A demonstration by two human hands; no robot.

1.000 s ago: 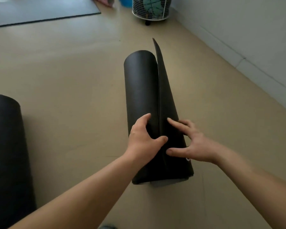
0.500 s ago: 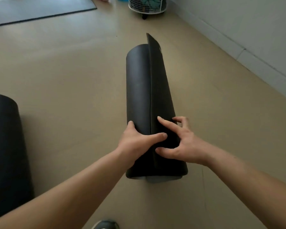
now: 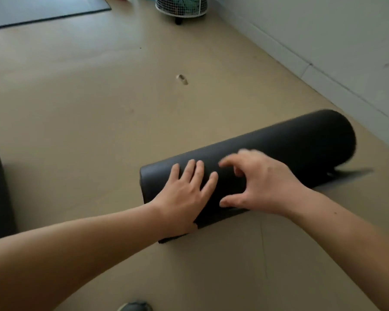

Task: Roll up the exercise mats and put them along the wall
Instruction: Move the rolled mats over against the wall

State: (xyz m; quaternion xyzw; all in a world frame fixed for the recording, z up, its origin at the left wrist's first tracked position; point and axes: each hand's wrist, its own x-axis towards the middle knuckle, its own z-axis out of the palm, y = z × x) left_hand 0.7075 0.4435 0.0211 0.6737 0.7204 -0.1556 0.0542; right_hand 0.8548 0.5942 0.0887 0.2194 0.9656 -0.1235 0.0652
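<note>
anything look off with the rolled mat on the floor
Yes: the rolled mat is not closed. Its loose outer edge sticks out flat on the floor at the wall end, so the roll looks slack there.

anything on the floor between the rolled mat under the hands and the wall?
Nothing visible. The floor between the mat and the wall is bare. The wire basket stands farther along the wall, off the path.

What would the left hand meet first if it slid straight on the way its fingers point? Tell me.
Beyond the left hand, only the rolled black foam mat under its palm, then bare beige floor. The white wire basket far ahead lies roughly in that line, though depth is unclear.
</note>
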